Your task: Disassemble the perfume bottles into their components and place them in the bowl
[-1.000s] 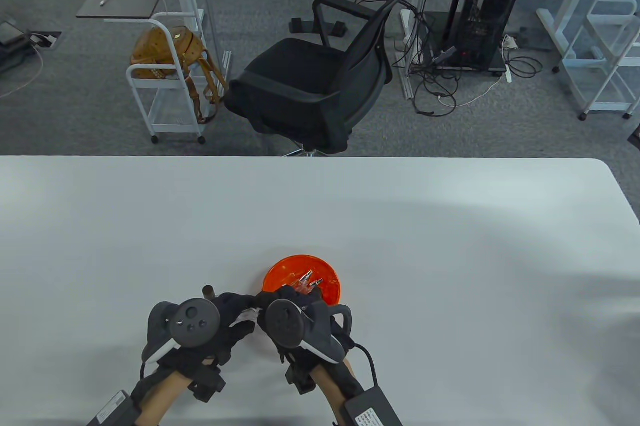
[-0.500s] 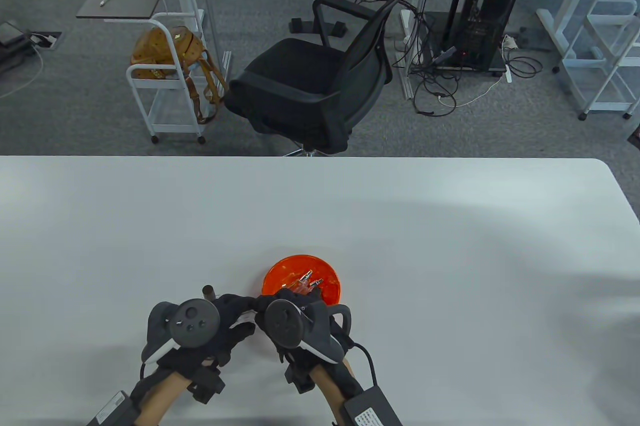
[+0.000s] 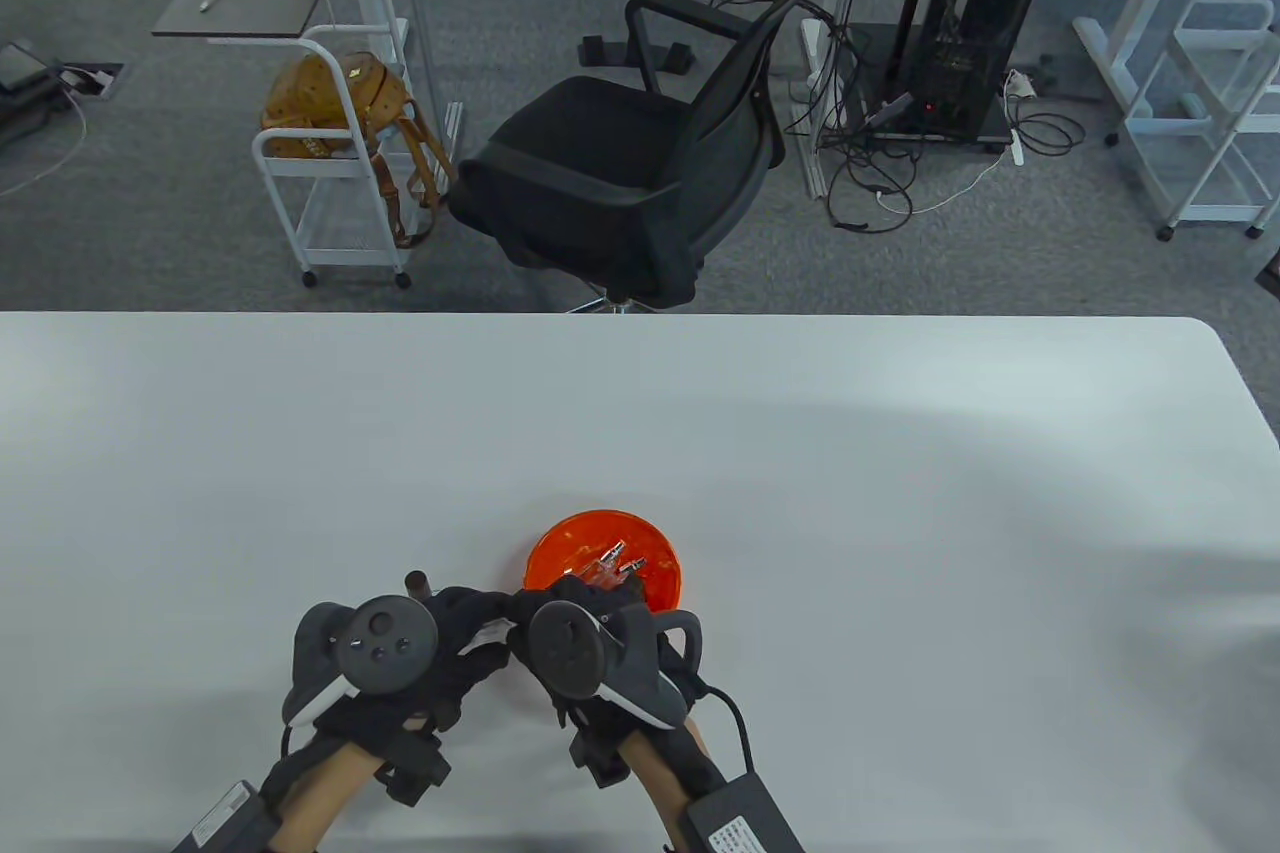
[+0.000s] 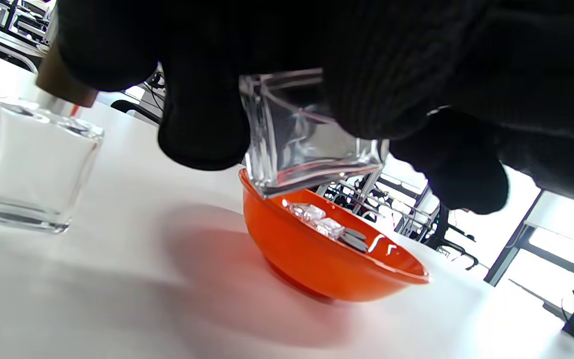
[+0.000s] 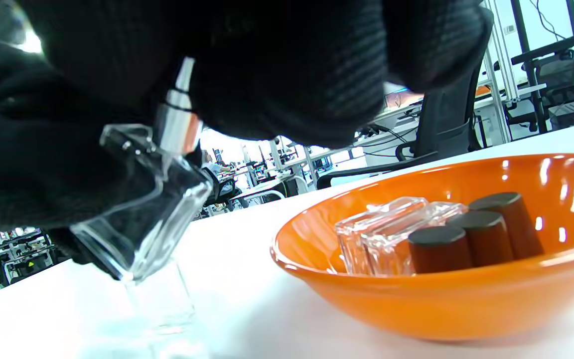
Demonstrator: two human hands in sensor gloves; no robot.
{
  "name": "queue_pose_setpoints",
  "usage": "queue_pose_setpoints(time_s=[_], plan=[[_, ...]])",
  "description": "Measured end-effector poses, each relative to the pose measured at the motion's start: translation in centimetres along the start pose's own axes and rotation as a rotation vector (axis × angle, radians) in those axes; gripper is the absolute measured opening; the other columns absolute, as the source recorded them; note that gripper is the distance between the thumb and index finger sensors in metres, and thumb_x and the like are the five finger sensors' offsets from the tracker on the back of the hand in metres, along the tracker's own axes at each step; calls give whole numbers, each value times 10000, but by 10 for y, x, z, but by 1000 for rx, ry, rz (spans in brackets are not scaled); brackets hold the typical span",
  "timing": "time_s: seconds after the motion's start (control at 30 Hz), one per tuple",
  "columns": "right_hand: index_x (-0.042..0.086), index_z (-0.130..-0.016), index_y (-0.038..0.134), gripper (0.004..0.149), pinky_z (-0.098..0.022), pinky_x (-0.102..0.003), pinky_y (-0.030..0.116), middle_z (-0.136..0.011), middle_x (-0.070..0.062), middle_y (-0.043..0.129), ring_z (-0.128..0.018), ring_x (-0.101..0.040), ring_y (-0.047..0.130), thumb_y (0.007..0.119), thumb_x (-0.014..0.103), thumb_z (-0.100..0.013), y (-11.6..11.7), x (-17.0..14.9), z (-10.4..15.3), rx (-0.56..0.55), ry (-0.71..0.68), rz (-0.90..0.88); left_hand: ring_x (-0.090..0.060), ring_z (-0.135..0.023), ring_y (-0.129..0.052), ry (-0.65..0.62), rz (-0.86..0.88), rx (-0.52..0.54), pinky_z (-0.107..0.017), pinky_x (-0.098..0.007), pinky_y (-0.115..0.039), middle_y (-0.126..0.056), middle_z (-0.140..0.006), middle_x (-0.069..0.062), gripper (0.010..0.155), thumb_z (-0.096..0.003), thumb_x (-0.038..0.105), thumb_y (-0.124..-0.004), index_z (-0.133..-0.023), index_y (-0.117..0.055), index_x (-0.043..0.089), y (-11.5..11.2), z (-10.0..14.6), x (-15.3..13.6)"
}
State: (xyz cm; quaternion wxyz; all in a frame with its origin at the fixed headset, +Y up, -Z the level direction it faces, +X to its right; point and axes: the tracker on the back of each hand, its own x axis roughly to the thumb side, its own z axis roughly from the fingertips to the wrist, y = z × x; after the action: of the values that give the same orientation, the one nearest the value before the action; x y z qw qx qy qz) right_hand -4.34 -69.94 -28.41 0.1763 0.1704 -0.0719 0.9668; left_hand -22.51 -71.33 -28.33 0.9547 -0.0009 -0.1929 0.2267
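A clear square perfume bottle [image 4: 307, 134] hangs tilted just above the table, beside the orange bowl [image 3: 585, 533]. My left hand [image 3: 485, 628] grips the glass body, fingers curled round it. My right hand [image 3: 590, 598] closes over the bottle's top, and only the silver neck [image 5: 177, 122] shows below its fingers. The bowl [image 5: 416, 299] holds clear glass bottle bodies [image 5: 381, 234] and brown caps [image 5: 486, 232]. A second bottle [image 4: 23, 164] with a brown cap [image 3: 414, 583] stands upright on the table, left of my hands.
The white table [image 3: 900, 493] spreads wide around the bowl. Beyond its far edge stand a black office chair [image 3: 640, 153] and a white cart with a brown bag [image 3: 340, 108].
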Motion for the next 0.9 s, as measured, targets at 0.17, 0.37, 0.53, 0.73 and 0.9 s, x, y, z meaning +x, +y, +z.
queue_pose_setpoints(time_s=[0.17,0.37,0.53,0.73,0.9], plan=[[338,-816,793,473,-542,-469,831,-779,67,913,-433,-38,1017,856,408,-352,0,0,1,14,-7,10,-288,-643,-1092,7,6,17,-554,-548,-809,-984,-870,-125,535,-414,388,-895,-911,-889,190,0,-1,0],[345,-793,827,452,-529,-468,842,-681,74,967,-383,-43,1029,837,436,-351,1,0,1,23,-6,12,-291,-646,-1091,3,-4,6,-555,-546,-809,-985,-870,-124,536,-413,387,-898,-911,-890,192,-1,-1,0],[337,-799,825,455,-533,-469,839,-727,66,950,-407,-49,1031,827,442,-356,1,0,0,11,-1,14,-293,-647,-1091,12,17,13,-555,-549,-807,-985,-871,-125,536,-412,387,-899,-911,-891,190,1,-1,-3],[332,-828,784,493,-540,-470,832,-765,70,917,-423,-36,1016,860,411,-347,1,-1,0,37,-3,5,-292,-646,-1092,9,-7,3,-554,-549,-808,-986,-869,-126,536,-413,388,-895,-912,-888,190,-2,-2,0],[337,-756,868,418,-518,-470,848,-639,72,992,-354,-53,1037,814,459,-360,1,-1,-1,28,11,-13,-295,-652,-1090,3,1,-18,-557,-550,-806,-985,-874,-125,538,-412,389,-900,-912,-891,192,-3,-1,-1]])
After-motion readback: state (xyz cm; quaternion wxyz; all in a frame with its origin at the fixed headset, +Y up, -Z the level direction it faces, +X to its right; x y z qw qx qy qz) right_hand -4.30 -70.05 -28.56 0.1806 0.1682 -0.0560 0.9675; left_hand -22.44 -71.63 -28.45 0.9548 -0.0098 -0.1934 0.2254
